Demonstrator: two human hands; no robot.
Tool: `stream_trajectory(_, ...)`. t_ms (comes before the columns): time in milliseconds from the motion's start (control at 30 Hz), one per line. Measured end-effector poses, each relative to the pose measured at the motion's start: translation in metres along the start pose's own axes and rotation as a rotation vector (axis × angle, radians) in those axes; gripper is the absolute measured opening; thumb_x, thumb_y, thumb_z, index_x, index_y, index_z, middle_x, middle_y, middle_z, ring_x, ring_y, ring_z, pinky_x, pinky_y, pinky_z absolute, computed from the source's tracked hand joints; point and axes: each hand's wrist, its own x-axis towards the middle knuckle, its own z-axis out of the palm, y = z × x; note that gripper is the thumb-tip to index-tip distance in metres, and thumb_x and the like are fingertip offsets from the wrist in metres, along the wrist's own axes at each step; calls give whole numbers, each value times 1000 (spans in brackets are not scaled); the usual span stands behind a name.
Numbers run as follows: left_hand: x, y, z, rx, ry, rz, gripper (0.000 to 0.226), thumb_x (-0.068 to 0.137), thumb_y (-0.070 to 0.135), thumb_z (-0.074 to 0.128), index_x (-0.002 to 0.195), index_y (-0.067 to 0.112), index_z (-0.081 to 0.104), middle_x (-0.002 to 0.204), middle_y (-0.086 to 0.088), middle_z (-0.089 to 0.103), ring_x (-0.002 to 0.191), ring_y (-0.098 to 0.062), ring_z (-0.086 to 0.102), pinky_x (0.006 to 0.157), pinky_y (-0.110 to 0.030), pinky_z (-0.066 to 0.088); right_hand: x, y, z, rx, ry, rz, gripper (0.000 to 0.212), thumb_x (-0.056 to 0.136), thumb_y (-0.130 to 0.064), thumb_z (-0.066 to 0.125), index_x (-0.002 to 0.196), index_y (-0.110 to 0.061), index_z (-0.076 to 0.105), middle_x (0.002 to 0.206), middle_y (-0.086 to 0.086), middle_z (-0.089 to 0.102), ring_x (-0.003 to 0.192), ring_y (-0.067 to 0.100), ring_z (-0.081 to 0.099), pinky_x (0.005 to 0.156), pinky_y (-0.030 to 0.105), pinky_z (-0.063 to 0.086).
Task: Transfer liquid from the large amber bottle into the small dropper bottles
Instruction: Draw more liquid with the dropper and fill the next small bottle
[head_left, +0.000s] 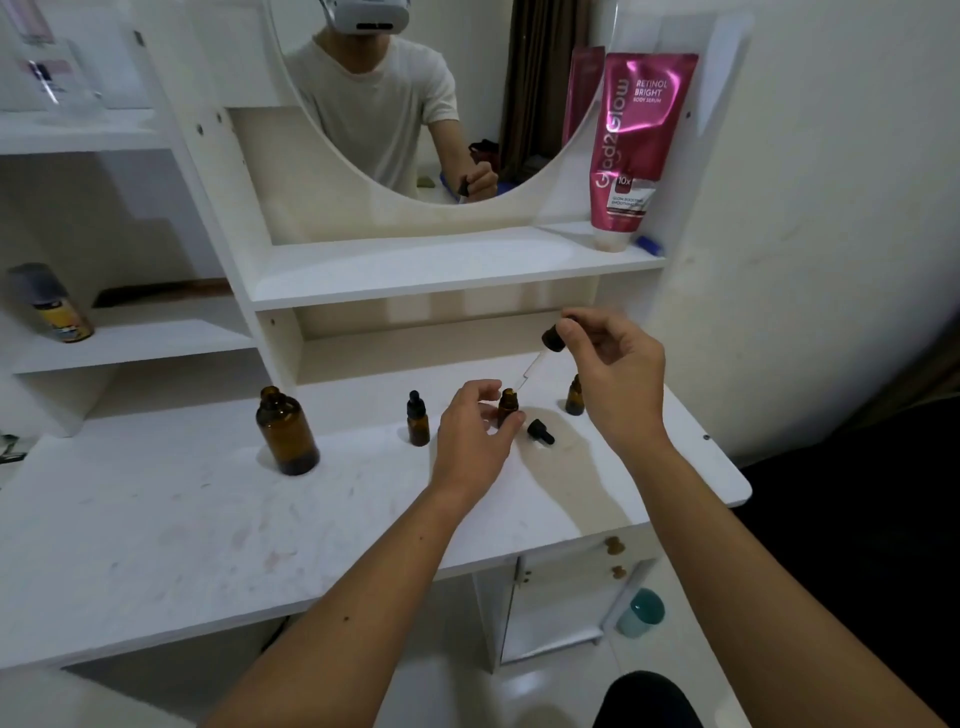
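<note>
- Right hand (613, 374) raised above the white tabletop (156, 519), fingertips pinching the black bulb of a dropper (551, 338); glass pipette slanting down-left, tip just over the mouth of the open small bottle (508, 408).
- Left hand (475, 434) curled round that open small bottle, thumb and fingers holding it upright on the tabletop.
- Loose black dropper cap (540, 431) lying on its side just right of the held bottle.
- Capped dropper bottle (417, 420) upright to the left of the left hand.
- Third small bottle (574, 397) upright behind the right wrist, partly hidden.
- Large amber bottle (287, 434) uncapped, upright, well left of the hands.
- Pink tube (636, 145) standing on the upper shelf beside the mirror (395, 93).
</note>
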Motion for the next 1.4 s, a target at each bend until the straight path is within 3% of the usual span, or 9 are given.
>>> stream_trajectory(133,2,-1,1,-5,-8,5,36,90,21,81,121,23,63,112,16,68,94,5,65,81,-10,49,0,7,5,24,-11,32,11,99,-23,73,109,-21,76,94,-4,81,62,2,66,76,45,61)
stream_trajectory(267,2,-3,0,-6,-10,16,26,91,21,81,112,23,66,104,15,71,94,4,66,81,-10,49,-1,10,9,-6,-42,55,12,98,-26,74,109,-20,77,93,-9,81,77,5,72,75,37,58)
stream_trajectory(400,3,-6,1,-7,-18,18,25,91,22,81,111,22,67,103,15,71,95,3,66,83,-12,50,-1,8,12,-36,-29,69,2,97,-23,76,97,-23,78,83,-25,76,84,-2,70,78,42,62)
stream_trajectory(467,4,-8,1,-6,-18,21,25,91,22,81,111,23,67,103,15,71,95,3,66,85,-15,51,1,7,14,-61,-27,52,3,97,-22,75,94,-23,77,82,-24,76,86,-2,71,78,40,62)
stream_trajectory(567,4,-10,2,-10,-18,24,23,91,22,80,110,25,67,103,15,72,95,3,66,88,-20,55,2,5,15,-77,-66,25,6,100,-21,72,101,-18,76,86,-12,80,86,1,73,77,27,59)
stream_trajectory(700,4,-10,1,7,-24,32,23,92,21,79,112,26,67,105,15,72,97,0,68,91,-26,58,1,4,17,-101,-116,-17,8,99,-18,72,105,-14,76,88,-7,80,89,4,75,86,11,51)
stream_trajectory(867,5,-11,2,14,-17,38,22,93,20,78,109,28,66,103,15,72,97,-1,68,92,-29,59,-2,5,20,-171,-74,-46,4,96,-19,75,94,-16,75,85,-9,79,88,6,73,88,15,52)
stream_trajectory(1300,5,-16,1,39,-36,37,25,93,30,78,113,31,63,108,15,68,98,-2,67,93,-35,59,-6,-4,16,-110,-71,-57,13,98,-21,74,110,-15,75,90,-9,80,91,2,75,85,10,52)
stream_trajectory(1400,4,-16,0,39,-38,31,34,91,32,79,119,31,60,113,14,67,102,-3,67,96,-36,59,-8,-8,14,-98,-36,-25,13,98,-23,73,110,-18,75,91,-11,80,92,0,74,78,27,61)
